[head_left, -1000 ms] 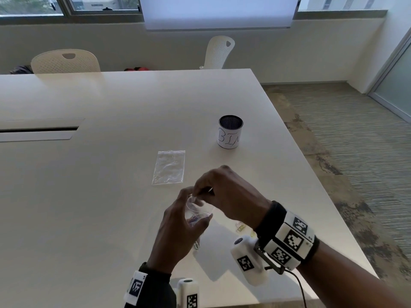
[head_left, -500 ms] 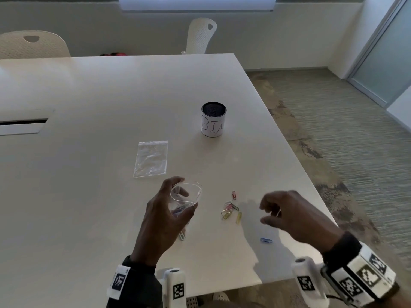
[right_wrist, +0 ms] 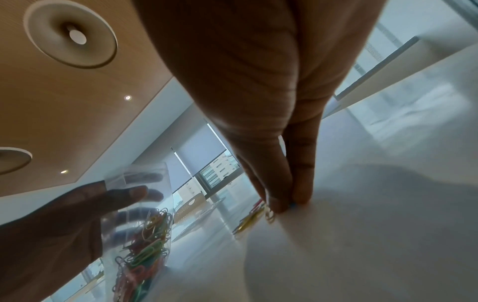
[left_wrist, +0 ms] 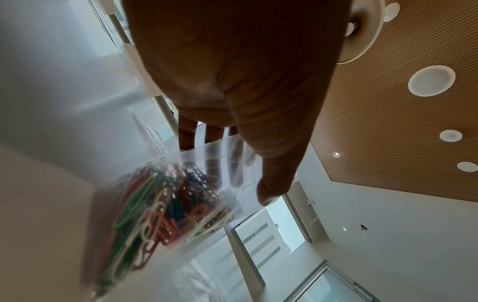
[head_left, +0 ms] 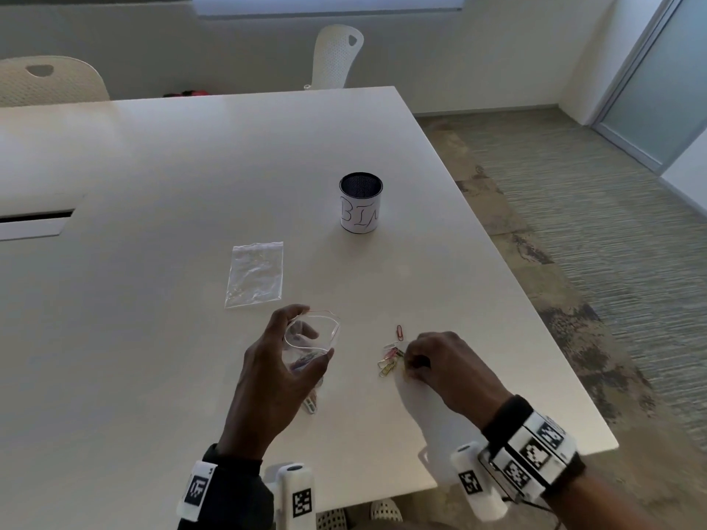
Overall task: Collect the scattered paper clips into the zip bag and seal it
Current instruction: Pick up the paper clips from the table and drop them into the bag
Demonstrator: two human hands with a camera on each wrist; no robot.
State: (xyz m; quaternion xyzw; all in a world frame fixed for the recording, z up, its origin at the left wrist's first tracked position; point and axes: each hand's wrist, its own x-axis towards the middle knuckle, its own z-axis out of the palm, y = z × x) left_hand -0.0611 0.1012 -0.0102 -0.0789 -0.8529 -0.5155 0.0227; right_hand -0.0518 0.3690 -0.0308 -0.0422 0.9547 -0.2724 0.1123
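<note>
My left hand (head_left: 306, 338) grips a clear zip bag (head_left: 327, 330) and holds its mouth open above the table. Several coloured paper clips (left_wrist: 155, 204) sit in its bottom. My right hand (head_left: 409, 367) is down on the table to the right. In the right wrist view its thumb and forefinger (right_wrist: 302, 183) pinch together on a bit of blue clip (right_wrist: 292, 205). A small pile of loose clips (head_left: 389, 359) lies just left of those fingertips, with a red clip (head_left: 399, 332) a little beyond. Another clip (head_left: 310, 405) lies under my left hand.
A second clear zip bag (head_left: 255, 273) lies flat on the white table (head_left: 153, 338), beyond my left hand. A white cup marked BIN (head_left: 360, 202) stands further back. The table's right edge (head_left: 535, 319) runs close to my right hand. Two chairs stand at the far side.
My right hand left the bag's mouth, swung out to the right, then came down at the clip pile. The blue clip that lay alone no longer shows. My left hand kept the bag.
</note>
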